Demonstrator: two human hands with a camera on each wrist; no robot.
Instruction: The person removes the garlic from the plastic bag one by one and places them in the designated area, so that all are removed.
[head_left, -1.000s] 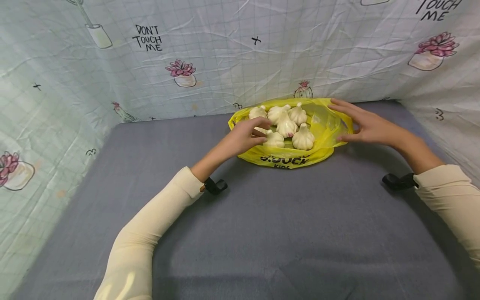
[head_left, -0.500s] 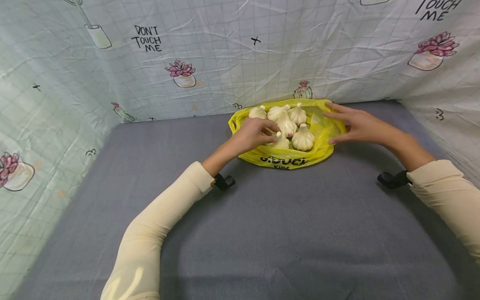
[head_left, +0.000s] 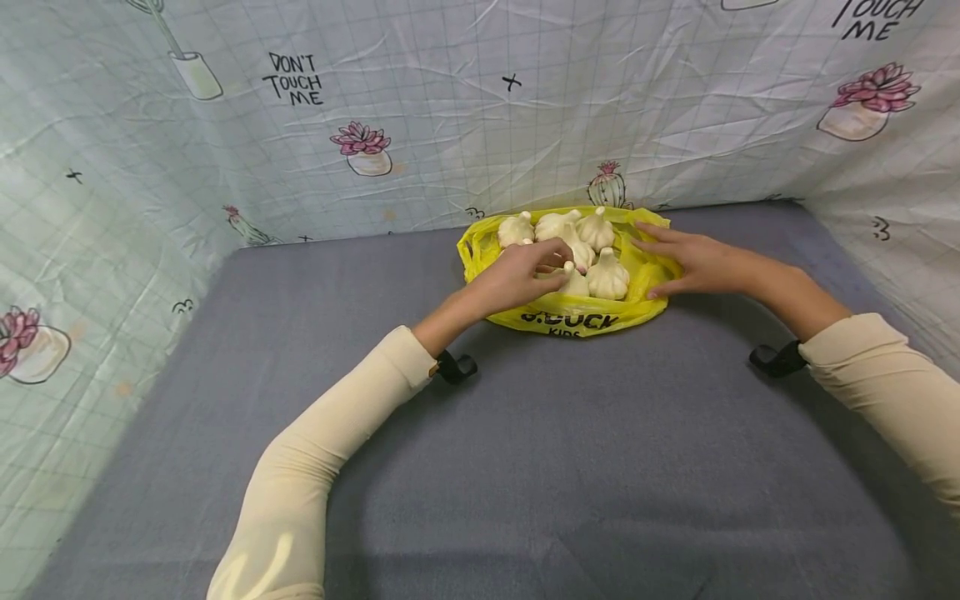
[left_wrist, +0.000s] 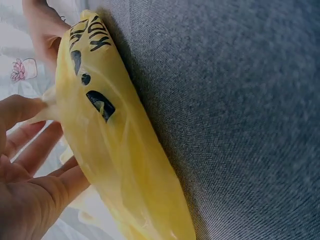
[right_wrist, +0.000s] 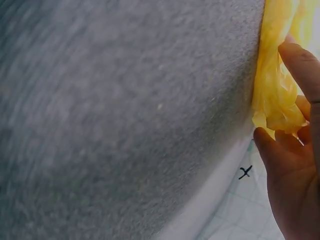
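A yellow plastic bag [head_left: 637, 312] with black lettering lies open on the grey cloth. Several white garlic bulbs [head_left: 608, 275] sit inside it. My left hand [head_left: 510, 279] reaches over the bag's left side and pinches a bulb [head_left: 575, 284] near the front, by its neck. In the left wrist view, the thumb touches that pale neck [left_wrist: 49, 106] beside the bag wall. At the bag's right end, my right hand [head_left: 708, 262] spreads its thumb and fingers against the crumpled plastic. The right wrist view shows the thumb [right_wrist: 300, 57] resting on the yellow plastic.
A grey cloth [head_left: 525, 467] covers the table. White printed fabric [head_left: 435, 108] with potted plants and lettering hangs behind the bag and along both sides. Each wrist carries a black strap mount [head_left: 776, 360].
My left hand has moved right together with the front bulb. My right hand has moved left, and the bag's right end has been pushed inward and sits lower.
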